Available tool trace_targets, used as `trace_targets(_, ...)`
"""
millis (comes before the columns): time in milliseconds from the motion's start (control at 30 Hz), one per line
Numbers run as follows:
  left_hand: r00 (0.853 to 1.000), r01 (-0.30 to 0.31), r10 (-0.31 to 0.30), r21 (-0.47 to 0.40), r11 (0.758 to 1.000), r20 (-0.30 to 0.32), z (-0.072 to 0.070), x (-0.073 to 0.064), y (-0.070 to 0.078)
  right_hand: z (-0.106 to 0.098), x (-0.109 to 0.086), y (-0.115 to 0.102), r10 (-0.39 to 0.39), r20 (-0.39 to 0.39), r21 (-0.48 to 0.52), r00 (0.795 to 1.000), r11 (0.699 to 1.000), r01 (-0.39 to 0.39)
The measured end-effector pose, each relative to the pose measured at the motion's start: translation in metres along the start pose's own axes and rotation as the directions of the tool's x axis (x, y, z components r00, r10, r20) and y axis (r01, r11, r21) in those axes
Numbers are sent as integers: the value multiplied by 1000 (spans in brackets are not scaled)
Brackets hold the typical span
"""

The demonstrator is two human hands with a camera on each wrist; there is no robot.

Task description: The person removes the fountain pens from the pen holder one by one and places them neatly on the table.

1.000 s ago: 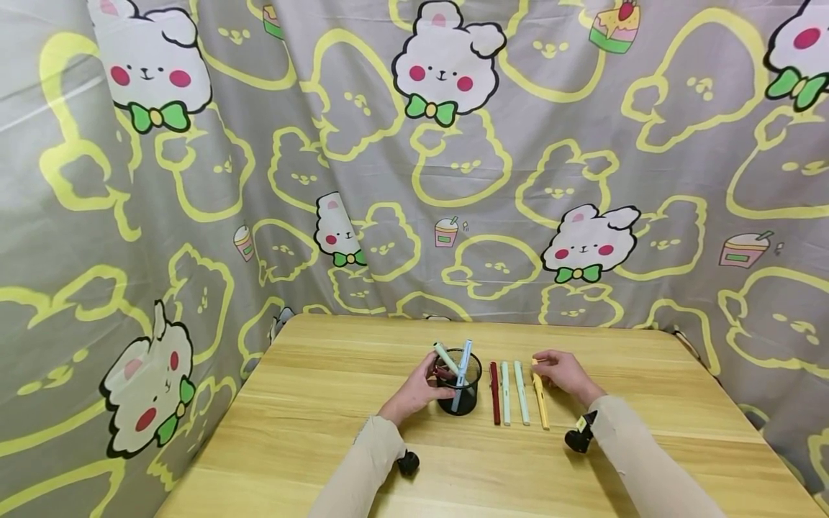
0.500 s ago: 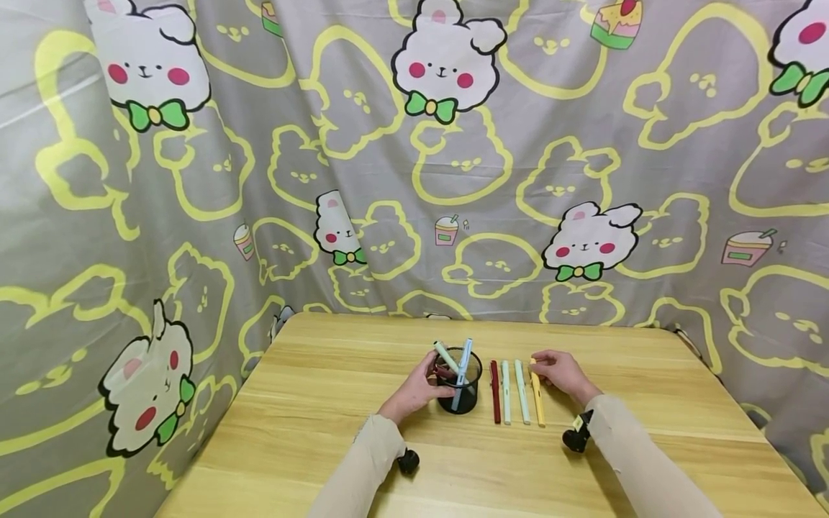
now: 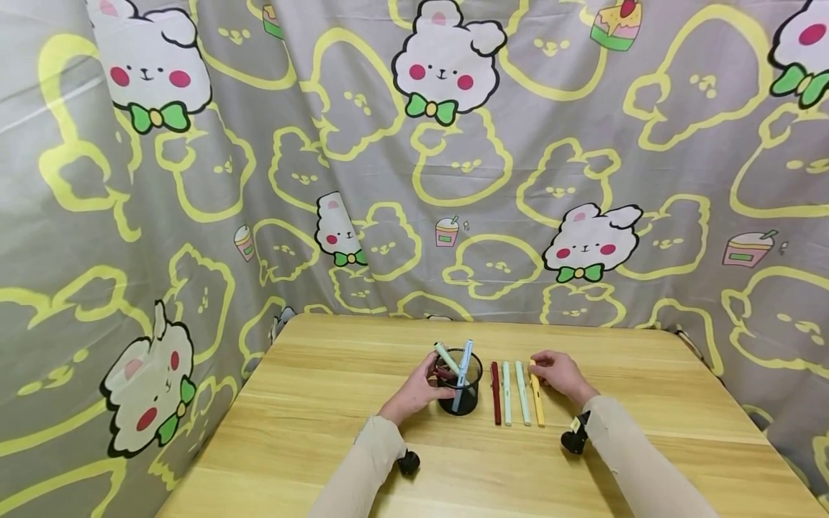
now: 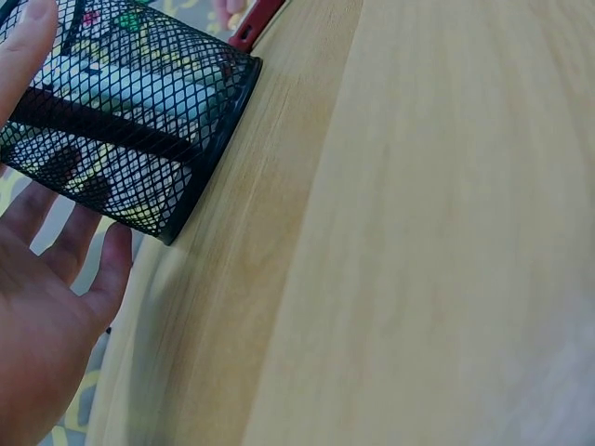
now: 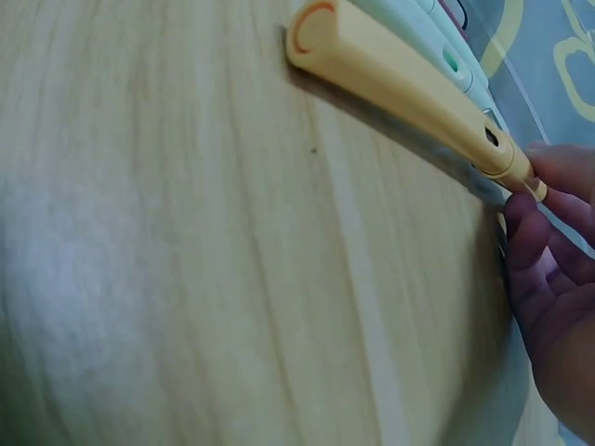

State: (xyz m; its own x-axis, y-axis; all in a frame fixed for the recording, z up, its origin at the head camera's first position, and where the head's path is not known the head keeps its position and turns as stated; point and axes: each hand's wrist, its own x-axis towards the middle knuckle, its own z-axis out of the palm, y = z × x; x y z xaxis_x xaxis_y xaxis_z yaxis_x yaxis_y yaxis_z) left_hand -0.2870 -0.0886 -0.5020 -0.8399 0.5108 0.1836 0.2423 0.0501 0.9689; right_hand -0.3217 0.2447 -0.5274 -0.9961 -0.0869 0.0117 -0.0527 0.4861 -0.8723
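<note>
My left hand (image 3: 417, 396) holds a black mesh pen holder (image 3: 469, 403), thumb on the near side and fingers around the far side. In it lean a light blue pen (image 3: 465, 360), a pale green pen (image 3: 445, 356) and a dark red item that is partly hidden. The right hand (image 3: 562, 374) pinches the far end of a yellow pen (image 3: 537, 404) between thumb and fingers. That pen lies on the table, last at the right of a row with a dark red pen (image 3: 496, 394) and two mint pens (image 3: 523, 394), all roughly parallel.
The wooden table (image 3: 337, 360) has its back edge against a grey curtain (image 3: 388, 180) printed with cartoon animals. A black wrist camera (image 3: 409, 462) shows at the left cuff, another camera (image 3: 573, 440) at the right.
The right hand has drawn the yellow pen slightly left, closer to the mint pens and straighter with the row. The left hand and pen holder stay in place.
</note>
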Motion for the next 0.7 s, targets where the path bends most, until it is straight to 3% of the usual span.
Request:
trace_targets(467, 1000, 2, -2, 1, 1000, 8, 1, -1, 1, 0, 1, 5, -27, -3, -9, 1000, 1000, 26)
trace_targets(700, 1000, -11, 11, 7, 1000, -3, -1, 8, -27, 0, 0, 4, -15, -3, -7, 1000, 1000, 15)
